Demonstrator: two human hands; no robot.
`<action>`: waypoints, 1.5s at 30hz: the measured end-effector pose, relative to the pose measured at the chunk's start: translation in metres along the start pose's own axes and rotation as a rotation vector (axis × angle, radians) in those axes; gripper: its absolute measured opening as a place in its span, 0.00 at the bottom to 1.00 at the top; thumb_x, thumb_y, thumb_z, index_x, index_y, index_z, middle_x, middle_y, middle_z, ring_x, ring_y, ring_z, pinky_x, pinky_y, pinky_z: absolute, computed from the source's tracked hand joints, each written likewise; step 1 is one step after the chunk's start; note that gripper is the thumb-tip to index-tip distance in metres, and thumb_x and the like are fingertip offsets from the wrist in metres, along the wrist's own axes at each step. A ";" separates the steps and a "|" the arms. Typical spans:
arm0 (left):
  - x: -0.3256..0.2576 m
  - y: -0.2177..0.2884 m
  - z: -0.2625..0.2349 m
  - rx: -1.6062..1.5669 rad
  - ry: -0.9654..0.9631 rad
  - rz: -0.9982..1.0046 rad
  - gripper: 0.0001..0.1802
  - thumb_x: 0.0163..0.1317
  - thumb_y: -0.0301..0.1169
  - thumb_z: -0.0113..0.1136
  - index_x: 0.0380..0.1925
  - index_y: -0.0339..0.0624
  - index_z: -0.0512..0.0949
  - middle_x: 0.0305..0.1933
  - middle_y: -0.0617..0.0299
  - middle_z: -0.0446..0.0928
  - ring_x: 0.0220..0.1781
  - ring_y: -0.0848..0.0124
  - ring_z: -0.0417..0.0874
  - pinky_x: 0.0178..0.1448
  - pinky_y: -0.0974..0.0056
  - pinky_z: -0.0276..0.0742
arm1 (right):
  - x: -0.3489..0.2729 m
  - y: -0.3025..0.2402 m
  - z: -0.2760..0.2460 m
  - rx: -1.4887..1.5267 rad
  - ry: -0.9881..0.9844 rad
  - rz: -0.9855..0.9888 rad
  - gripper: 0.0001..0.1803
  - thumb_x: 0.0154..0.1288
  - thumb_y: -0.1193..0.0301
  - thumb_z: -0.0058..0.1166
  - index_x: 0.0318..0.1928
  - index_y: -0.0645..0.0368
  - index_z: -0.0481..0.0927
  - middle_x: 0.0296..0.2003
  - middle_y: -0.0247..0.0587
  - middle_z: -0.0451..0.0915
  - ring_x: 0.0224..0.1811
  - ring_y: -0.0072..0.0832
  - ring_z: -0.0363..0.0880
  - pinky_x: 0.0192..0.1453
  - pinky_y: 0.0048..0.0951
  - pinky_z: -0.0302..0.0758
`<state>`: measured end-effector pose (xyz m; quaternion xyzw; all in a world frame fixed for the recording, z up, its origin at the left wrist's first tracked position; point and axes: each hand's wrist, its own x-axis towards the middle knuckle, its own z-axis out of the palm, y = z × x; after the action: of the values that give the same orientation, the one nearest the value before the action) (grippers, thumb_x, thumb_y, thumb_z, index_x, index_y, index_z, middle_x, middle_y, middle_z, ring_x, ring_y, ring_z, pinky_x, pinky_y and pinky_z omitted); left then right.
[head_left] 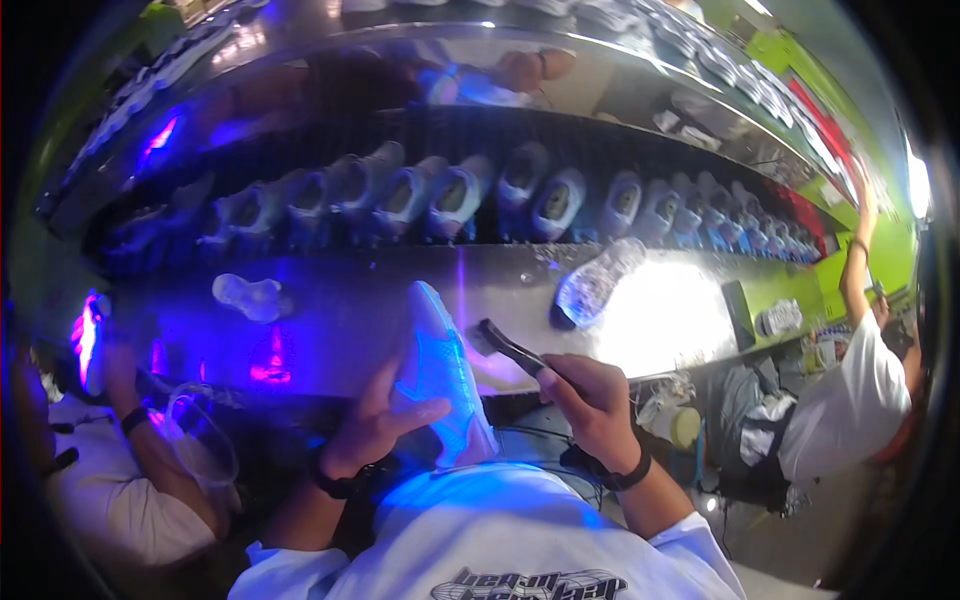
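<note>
My left hand is closed around the side of a shoe, which glows blue under the light. Its toe points away from me, and its heel end is close to my shirt. To the right of the shoe, my right hand grips a small brush by its dark handle. The brush head sits near the shoe with a small gap between them. On the metal bench, one pale shoe sole lies beyond my right hand, and another sole lies farther left.
Behind the bench runs a row of several pale shoes on a dark conveyor. A co-worker at the left holds a brightly lit shoe. Another person at the right reaches up toward the upper shelf. Cables hang below the bench edge.
</note>
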<state>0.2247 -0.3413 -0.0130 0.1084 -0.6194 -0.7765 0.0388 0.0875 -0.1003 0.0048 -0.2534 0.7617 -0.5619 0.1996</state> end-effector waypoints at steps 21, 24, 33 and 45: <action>0.012 0.021 0.021 0.085 0.077 -0.009 0.32 0.64 0.35 0.71 0.65 0.34 0.75 0.57 0.62 0.78 0.60 0.69 0.77 0.68 0.62 0.71 | -0.041 -0.009 -0.039 -0.052 -0.074 -0.147 0.12 0.68 0.73 0.66 0.46 0.71 0.87 0.26 0.47 0.82 0.23 0.31 0.79 0.28 0.31 0.72; 0.015 0.023 0.022 0.042 0.142 -0.022 0.33 0.64 0.35 0.70 0.67 0.34 0.74 0.56 0.61 0.78 0.61 0.71 0.75 0.69 0.63 0.68 | -0.041 -0.020 -0.052 -0.089 -0.144 -0.108 0.12 0.68 0.73 0.66 0.46 0.70 0.87 0.26 0.47 0.82 0.23 0.31 0.79 0.28 0.31 0.72; 0.030 0.041 0.035 -0.208 0.178 -0.255 0.30 0.73 0.34 0.62 0.73 0.43 0.68 0.42 0.61 0.82 0.24 0.69 0.85 0.26 0.67 0.81 | -0.036 -0.034 -0.070 -0.247 -0.083 -0.199 0.11 0.62 0.76 0.68 0.44 0.69 0.87 0.25 0.47 0.81 0.21 0.35 0.80 0.26 0.33 0.71; 0.032 0.010 0.026 -0.232 0.174 -0.513 0.33 0.78 0.59 0.47 0.57 0.39 0.79 0.38 0.44 0.88 0.26 0.55 0.90 0.15 0.68 0.78 | 0.002 -0.043 -0.098 -0.487 0.008 -0.568 0.16 0.52 0.79 0.69 0.44 0.62 0.87 0.26 0.43 0.82 0.22 0.38 0.80 0.26 0.36 0.74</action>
<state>0.1867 -0.3248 -0.0016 0.3225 -0.4732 -0.8144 -0.0938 0.0347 -0.0378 0.0743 -0.4922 0.7733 -0.3984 -0.0333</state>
